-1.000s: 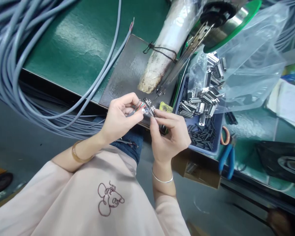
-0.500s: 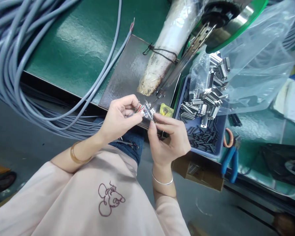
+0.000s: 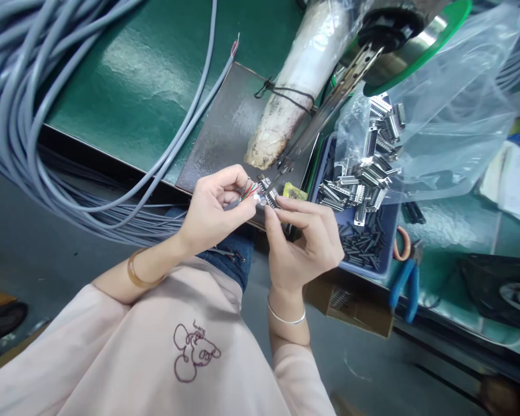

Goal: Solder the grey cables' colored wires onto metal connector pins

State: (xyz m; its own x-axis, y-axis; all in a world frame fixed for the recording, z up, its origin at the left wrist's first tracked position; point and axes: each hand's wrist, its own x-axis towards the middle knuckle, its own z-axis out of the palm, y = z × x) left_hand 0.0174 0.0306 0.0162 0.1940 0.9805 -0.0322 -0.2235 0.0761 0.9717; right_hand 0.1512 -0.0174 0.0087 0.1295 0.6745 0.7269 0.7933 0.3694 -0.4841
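My left hand pinches the stripped end of a grey cable, whose thin coloured wires fan out from its fingertips. My right hand is closed on a small metal connector, held against those wire ends. Both hands sit close together just in front of the bench edge, over a dark metal plate. Right behind the connector is the tip of a soldering tool, which is fixed on a wrapped white stand.
A blue tray of small black sleeves sits to the right, under a clear plastic bag of metal connectors. Blue-handled pliers lie further right. Thick coils of grey cable fill the left of the green bench.
Both hands stay together at the connector; the right fingers have shifted their grip slightly and the connector sits a little higher.
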